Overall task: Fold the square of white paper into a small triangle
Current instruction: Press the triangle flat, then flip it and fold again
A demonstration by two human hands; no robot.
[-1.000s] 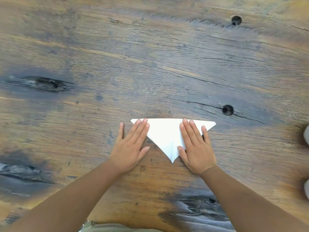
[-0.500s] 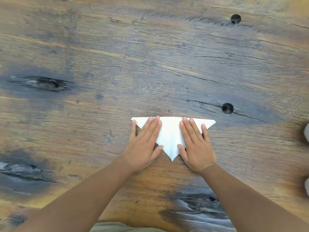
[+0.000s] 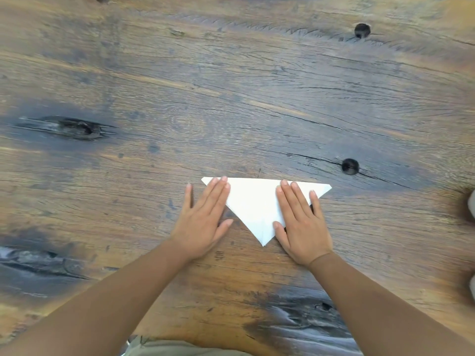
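Paper triangle (image 3: 257, 204) flat on wooden table (image 3: 231, 98), lower centre, point toward us.
We lose both far corners under fingers; left hand (image 3: 203, 222) and right hand (image 3: 300, 224) lie flat, spread, pressing, gripping nothing.

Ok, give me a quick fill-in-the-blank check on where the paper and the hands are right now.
1. The white paper lies folded into a ____ whose tip points toward the person.
2. Both hands lie ____, palms down, fingers extended.
3. The left hand covers the paper's ____ corner with its fingers.
4. The paper rests on a ____ table.

Missing words: triangle; flat; left; wooden
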